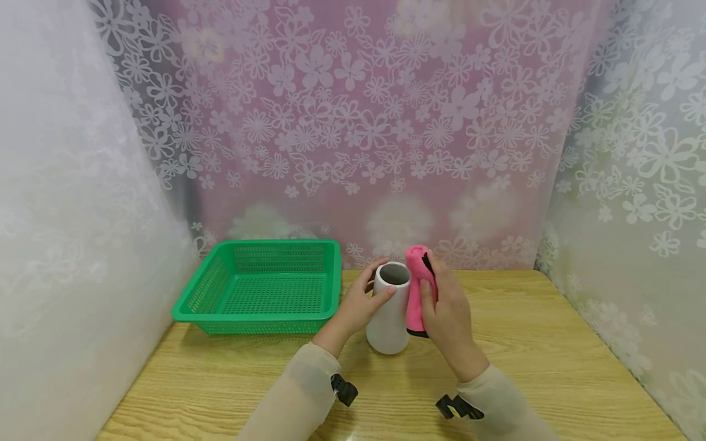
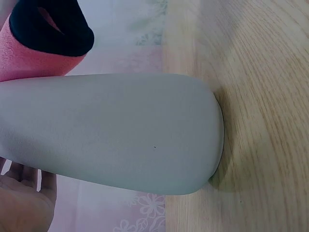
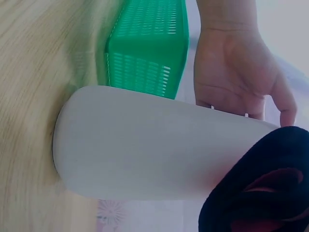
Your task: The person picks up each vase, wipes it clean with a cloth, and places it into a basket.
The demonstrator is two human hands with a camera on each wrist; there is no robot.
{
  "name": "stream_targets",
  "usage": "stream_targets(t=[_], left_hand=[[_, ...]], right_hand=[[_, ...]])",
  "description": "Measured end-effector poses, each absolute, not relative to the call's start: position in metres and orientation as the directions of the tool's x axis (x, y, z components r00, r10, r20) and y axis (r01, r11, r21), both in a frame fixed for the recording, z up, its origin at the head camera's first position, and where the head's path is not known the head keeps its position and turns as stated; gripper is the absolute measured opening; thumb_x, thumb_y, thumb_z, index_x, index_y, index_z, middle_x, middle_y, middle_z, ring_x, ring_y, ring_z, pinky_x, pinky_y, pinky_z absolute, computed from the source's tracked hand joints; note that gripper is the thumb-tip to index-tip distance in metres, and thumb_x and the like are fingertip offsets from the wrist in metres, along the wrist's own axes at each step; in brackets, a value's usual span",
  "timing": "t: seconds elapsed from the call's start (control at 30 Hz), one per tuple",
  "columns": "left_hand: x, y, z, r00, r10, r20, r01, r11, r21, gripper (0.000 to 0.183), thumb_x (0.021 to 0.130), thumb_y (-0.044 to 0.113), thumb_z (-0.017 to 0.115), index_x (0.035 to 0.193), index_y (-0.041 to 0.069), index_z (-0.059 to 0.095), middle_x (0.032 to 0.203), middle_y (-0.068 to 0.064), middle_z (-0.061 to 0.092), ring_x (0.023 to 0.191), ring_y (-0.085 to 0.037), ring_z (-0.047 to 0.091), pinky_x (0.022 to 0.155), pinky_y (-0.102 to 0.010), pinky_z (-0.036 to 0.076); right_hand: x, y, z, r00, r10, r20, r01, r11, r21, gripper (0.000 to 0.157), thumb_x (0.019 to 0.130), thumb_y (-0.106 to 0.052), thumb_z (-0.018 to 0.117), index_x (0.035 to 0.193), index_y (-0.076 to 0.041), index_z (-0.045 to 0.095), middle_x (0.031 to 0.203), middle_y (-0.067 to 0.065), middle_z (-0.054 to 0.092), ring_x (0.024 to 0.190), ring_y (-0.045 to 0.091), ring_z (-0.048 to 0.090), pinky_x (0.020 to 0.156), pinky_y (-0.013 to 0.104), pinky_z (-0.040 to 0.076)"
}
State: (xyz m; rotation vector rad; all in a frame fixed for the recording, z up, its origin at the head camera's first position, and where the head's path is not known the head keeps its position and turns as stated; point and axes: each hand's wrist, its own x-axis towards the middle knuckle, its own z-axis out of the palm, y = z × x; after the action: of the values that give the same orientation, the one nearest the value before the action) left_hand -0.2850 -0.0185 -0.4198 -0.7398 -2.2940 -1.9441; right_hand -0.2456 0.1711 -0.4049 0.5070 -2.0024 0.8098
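A white vase [image 1: 388, 324] with a grey inside stands upright on the wooden table. My left hand [image 1: 357, 306] grips it near the top from the left, thumb at the front by the rim and fingers behind. In the right wrist view the left hand [image 3: 236, 72] wraps the vase's upper part. My right hand [image 1: 449, 306] holds a rolled pink cloth [image 1: 415, 294] with black edging, thumb in front, against the vase's right side. Seen from the left wrist, the cloth [image 2: 38, 60] lies along the vase wall [image 2: 111, 135], its black end open in folds.
A green perforated plastic basket [image 1: 256, 318] stands on the table to the left, close to the left hand. The wooden table [image 1: 529, 343] reaches to a pink flowered curtain [image 1: 380, 153] at the back. White patterned sheets [image 1: 634, 202] hang at both sides.
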Motion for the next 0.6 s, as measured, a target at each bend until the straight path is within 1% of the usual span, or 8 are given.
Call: stream_targets(t=[0.07,0.17,0.27,0.4,0.5,0.6], left_hand=[[-0.287,-0.018,-0.421,-0.883,0.332,0.332,0.383,0.1,0.918,0.061,0.098,0.026,0.067,0.153,0.024,0.04,0.147,-0.004,0.048,0.139,-0.025,0.042,0.113,-0.052,0.034],[-0.277,-0.02,-0.408,-0.88,0.345,0.325,0.379,0.102,0.92,0.062,0.099,0.021,0.065,0.155,0.015,0.038,0.149,-0.01,0.046,0.14,-0.03,0.041,0.113,-0.054,0.034],[-0.265,-0.021,-0.394,-0.881,0.357,0.311,0.368,0.102,0.924,0.062,0.099,0.017,0.064,0.155,0.01,0.037,0.149,-0.015,0.045,0.14,-0.034,0.04,0.112,-0.056,0.034],[-0.26,-0.022,-0.389,-0.877,0.36,0.319,0.377,0.104,0.92,0.062,0.099,0.017,0.064,0.154,0.008,0.037,0.148,-0.016,0.046,0.139,-0.034,0.041,0.112,-0.056,0.034],[-0.26,-0.022,-0.388,-0.877,0.359,0.321,0.379,0.103,0.92,0.061,0.099,0.018,0.064,0.154,0.008,0.038,0.148,-0.016,0.046,0.138,-0.035,0.042,0.111,-0.057,0.035],[-0.26,-0.023,-0.387,-0.882,0.359,0.305,0.366,0.114,0.924,0.061,0.1,0.019,0.064,0.154,0.01,0.037,0.149,-0.016,0.045,0.138,-0.037,0.041,0.108,-0.058,0.039]], right_hand=[[-0.247,0.17,-0.407,-0.514,-0.045,0.857,-0.634,0.693,-0.343,0.057,0.094,0.0,0.063,0.148,-0.005,0.046,0.133,0.021,0.058,0.108,0.041,0.059,0.084,0.059,0.051],[-0.25,0.168,-0.412,-0.502,-0.056,0.863,-0.653,0.679,-0.336,0.057,0.094,0.001,0.062,0.148,-0.005,0.046,0.135,0.019,0.057,0.107,0.042,0.056,0.085,0.059,0.047],[-0.253,0.165,-0.417,-0.505,-0.059,0.861,-0.666,0.661,-0.345,0.057,0.095,0.0,0.06,0.149,-0.006,0.045,0.137,0.018,0.055,0.106,0.042,0.054,0.085,0.059,0.044],[-0.255,0.163,-0.423,-0.525,-0.077,0.848,-0.679,0.638,-0.363,0.055,0.1,-0.004,0.055,0.152,-0.006,0.04,0.143,0.019,0.049,0.112,0.041,0.052,0.087,0.059,0.046],[-0.258,0.164,-0.425,-0.538,-0.103,0.837,-0.693,0.619,-0.37,0.055,0.103,-0.009,0.051,0.155,-0.004,0.033,0.15,0.019,0.042,0.122,0.041,0.05,0.091,0.06,0.047],[-0.26,0.164,-0.428,-0.551,-0.119,0.826,-0.696,0.611,-0.376,0.056,0.105,-0.013,0.048,0.157,-0.005,0.028,0.158,0.016,0.034,0.131,0.04,0.046,0.097,0.062,0.045]])
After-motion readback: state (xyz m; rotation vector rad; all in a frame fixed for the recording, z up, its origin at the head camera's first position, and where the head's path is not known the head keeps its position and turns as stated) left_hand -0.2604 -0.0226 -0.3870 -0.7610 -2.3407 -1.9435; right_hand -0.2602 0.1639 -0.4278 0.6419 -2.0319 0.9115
